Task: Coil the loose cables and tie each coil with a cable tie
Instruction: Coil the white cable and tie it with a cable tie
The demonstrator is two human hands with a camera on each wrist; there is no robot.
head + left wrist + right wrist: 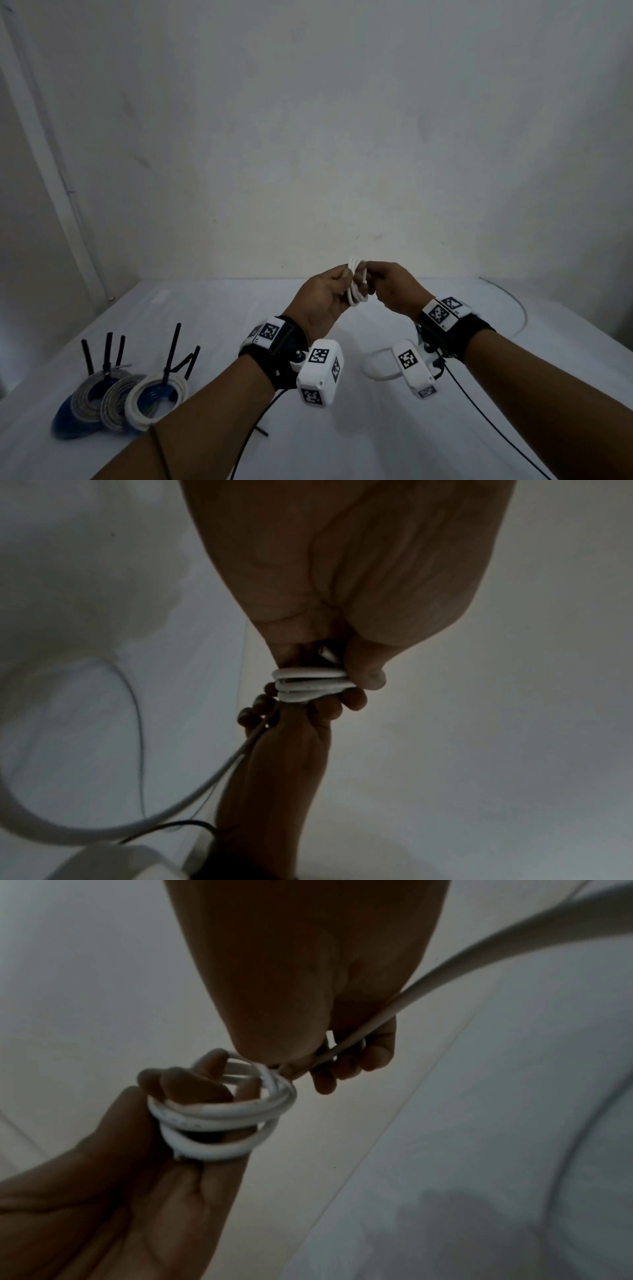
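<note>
I hold a small coil of white cable (357, 281) above the table, between both hands. My left hand (345, 278) grips the coil, thumb on one side and fingers through the loops (222, 1118). My right hand (372, 274) pinches the same cable just where it leaves the coil (356, 1045). In the left wrist view the stacked loops (308, 684) sit under my left thumb. The loose tail (378, 374) drops to the table below my right wrist and curves away (103, 829).
Several coiled cables (120, 399), grey, blue and white, lie at the table's front left with black cable ties (171, 353) sticking up from them. A short black strip (261, 432) lies beside my left forearm. A thin grey cable (517, 308) loops at the right.
</note>
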